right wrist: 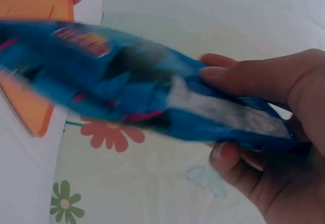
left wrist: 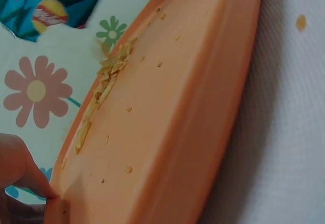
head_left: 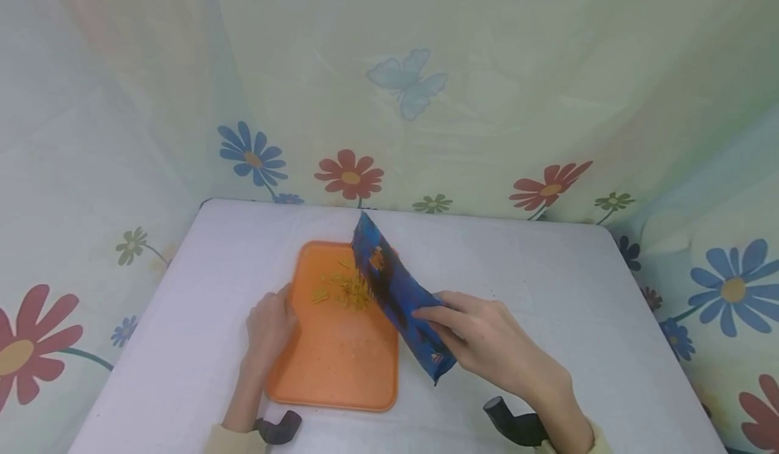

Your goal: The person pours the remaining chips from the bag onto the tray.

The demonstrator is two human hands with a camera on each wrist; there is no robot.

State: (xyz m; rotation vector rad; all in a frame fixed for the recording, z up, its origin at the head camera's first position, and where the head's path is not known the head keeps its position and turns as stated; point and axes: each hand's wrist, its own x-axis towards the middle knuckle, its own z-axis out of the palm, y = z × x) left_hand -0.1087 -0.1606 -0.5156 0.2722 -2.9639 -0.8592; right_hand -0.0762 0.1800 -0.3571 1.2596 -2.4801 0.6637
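Note:
My left hand (head_left: pixel 271 320) grips the left edge of an orange tray (head_left: pixel 341 373) on the table, and its fingers (left wrist: pixel 23 165) show at the tray's rim in the left wrist view. Thin yellow snack pieces (head_left: pixel 347 291) lie in a small heap on the tray's far half, with crumbs scattered around them. My right hand (head_left: pixel 487 335) holds a blue snack packet (head_left: pixel 398 291) between thumb and fingers. Slanting over the tray's right side, the packet has its far end up beside the heap. In the right wrist view the packet (right wrist: pixel 147 87) looks crumpled and flattened.
A white cloth covers the table (head_left: pixel 499 271). Behind it and at both sides hangs a flower-patterned curtain (head_left: pixel 499 68). Black curved pieces, one at each wrist, stick out near the sleeves, such as the right one (head_left: pixel 514 423).

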